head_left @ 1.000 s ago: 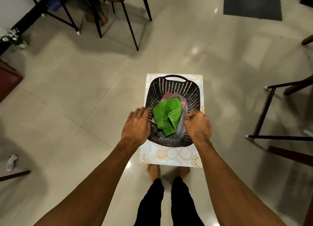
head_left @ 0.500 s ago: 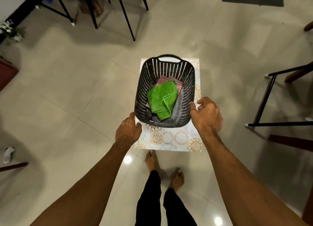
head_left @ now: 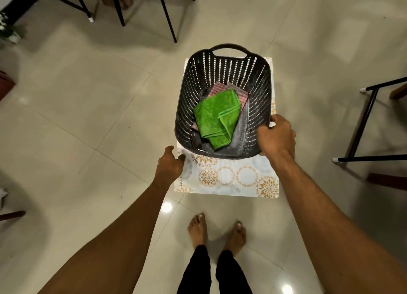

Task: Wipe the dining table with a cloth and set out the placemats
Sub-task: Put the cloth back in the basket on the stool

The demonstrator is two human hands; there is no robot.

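A black slotted plastic basket (head_left: 259,91) rests on a white placemat with gold floral circles (head_left: 231,179), both held above the floor in front of me. Inside the basket lies a folded green cloth (head_left: 215,117) on top of a pink checked cloth (head_left: 220,87). My left hand (head_left: 170,165) grips the placemat's near left edge. My right hand (head_left: 276,137) holds the basket's near right rim, thumb on top. Whether its fingers also reach the placemat is hidden.
Glossy beige floor tiles lie below, with my bare feet (head_left: 217,232) under the placemat's near edge. Black metal chair legs (head_left: 167,14) stand at the top left and a black chair frame (head_left: 363,122) at the right. A small plant (head_left: 8,29) sits far left.
The basket and placemat have risen and shifted right in view. My left hand went from the basket's rim to the placemat's left edge. My right hand moved onto the basket's right rim.
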